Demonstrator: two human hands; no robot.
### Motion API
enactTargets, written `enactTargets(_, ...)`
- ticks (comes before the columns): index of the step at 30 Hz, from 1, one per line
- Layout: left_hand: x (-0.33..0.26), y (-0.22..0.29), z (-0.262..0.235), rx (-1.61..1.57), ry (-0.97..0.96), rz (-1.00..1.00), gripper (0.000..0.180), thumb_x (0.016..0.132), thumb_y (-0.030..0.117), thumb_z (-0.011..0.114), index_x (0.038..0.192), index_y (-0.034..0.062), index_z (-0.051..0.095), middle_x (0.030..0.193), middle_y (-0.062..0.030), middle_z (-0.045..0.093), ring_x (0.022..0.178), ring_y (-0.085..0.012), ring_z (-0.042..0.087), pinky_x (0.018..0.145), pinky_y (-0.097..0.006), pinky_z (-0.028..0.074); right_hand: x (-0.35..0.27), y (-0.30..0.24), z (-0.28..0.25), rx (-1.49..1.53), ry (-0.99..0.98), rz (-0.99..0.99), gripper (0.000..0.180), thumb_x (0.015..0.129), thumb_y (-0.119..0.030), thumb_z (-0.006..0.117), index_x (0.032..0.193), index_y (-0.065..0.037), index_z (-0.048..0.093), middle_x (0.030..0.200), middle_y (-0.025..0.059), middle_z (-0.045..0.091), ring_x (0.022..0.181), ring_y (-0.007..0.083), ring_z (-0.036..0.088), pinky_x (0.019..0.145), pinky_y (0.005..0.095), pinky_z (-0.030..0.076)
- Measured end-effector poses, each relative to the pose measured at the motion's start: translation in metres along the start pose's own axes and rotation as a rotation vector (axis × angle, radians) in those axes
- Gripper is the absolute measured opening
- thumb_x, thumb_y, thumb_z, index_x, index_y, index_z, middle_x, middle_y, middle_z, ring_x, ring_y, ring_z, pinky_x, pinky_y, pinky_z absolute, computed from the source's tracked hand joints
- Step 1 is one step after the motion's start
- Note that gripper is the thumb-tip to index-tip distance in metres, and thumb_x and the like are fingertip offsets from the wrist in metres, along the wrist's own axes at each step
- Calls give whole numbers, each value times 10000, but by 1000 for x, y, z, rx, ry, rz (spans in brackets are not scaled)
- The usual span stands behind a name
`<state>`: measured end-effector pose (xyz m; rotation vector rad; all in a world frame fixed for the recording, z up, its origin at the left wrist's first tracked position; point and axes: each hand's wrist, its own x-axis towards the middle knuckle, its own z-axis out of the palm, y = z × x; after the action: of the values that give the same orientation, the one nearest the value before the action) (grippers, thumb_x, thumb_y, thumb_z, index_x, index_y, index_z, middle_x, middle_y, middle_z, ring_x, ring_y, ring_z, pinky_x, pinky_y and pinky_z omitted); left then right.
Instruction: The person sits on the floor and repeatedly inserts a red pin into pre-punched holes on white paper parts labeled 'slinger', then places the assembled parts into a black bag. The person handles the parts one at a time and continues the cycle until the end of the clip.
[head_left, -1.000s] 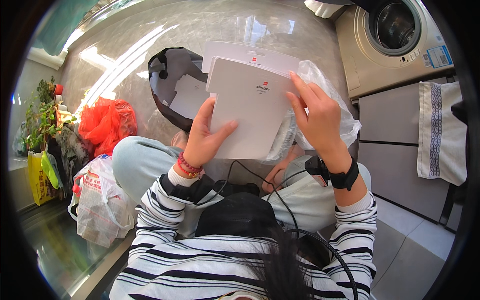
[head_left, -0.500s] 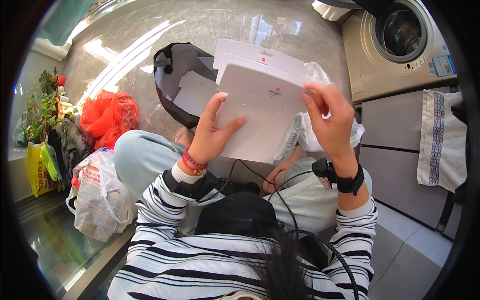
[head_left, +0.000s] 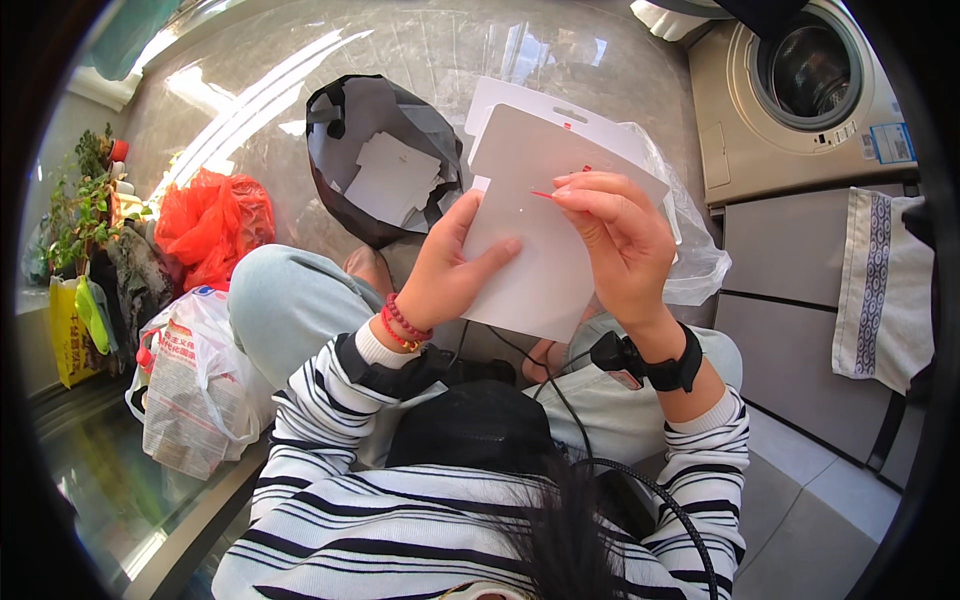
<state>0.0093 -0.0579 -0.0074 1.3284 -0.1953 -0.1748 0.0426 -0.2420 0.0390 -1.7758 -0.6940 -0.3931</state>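
My left hand (head_left: 452, 268) grips a white card (head_left: 530, 280) by its left edge, thumb on the face and fingers behind. A second white card (head_left: 500, 95) with a hanger slot along its top shows behind it. Over the front card, my right hand (head_left: 625, 235) pinches a thin red strip (head_left: 541, 194) between thumb and fingertips. Small red print is partly visible by its fingers. Beyond my left hand, a black bag (head_left: 335, 190) with a grey lining stands open, with several white cards (head_left: 395, 178) in it.
A clear plastic bag (head_left: 700, 265) lies right of the cards. At left are a red plastic bag (head_left: 220, 225), a filled white carrier bag (head_left: 195, 400) and potted plants (head_left: 85, 215). A washing machine (head_left: 735, 120) and grey cabinets (head_left: 770, 250) stand at right. Cables (head_left: 555, 390) cross my lap.
My right hand has left the card's right edge and moved inward, now pinching a thin red strip. The front card's printed face no longer shows, and the cards have shifted right.
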Motion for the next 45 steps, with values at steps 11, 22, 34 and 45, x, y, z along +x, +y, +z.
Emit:
enactTargets(11,2,0,4,13,-51,12,460,884,47,641,1303,0,458,1160,-57,581,1046,-118,555,889,-270,469,3,3,0,-347,73,-251,173,753,44,683,907,-32,676,842,79,664,800,259,631,750,362,537)
enactTargets(22,1,1,7,-30,-36,23,394,890,65,620,1258,4,493,1111,-56,578,1005,-120,543,869,-267,455,3,6,1,-459,53,-435,267,632,56,692,884,-32,689,862,59,663,819,236,614,693,327,539)
enactTargets(34,0,3,5,-45,0,21,417,886,47,624,1276,4,482,1120,-57,598,1023,-108,543,877,-266,457,-1,3,-2,-440,87,-508,217,659,55,716,854,-18,653,884,85,665,826,250,631,673,314,548)
enactTargets(45,-2,7,-1,-97,80,12,407,891,55,629,1270,-6,490,1127,-64,613,1004,-113,579,860,-270,482,-6,3,-33,-439,158,-284,123,824,44,639,913,-24,588,890,104,681,857,281,628,729,343,514)
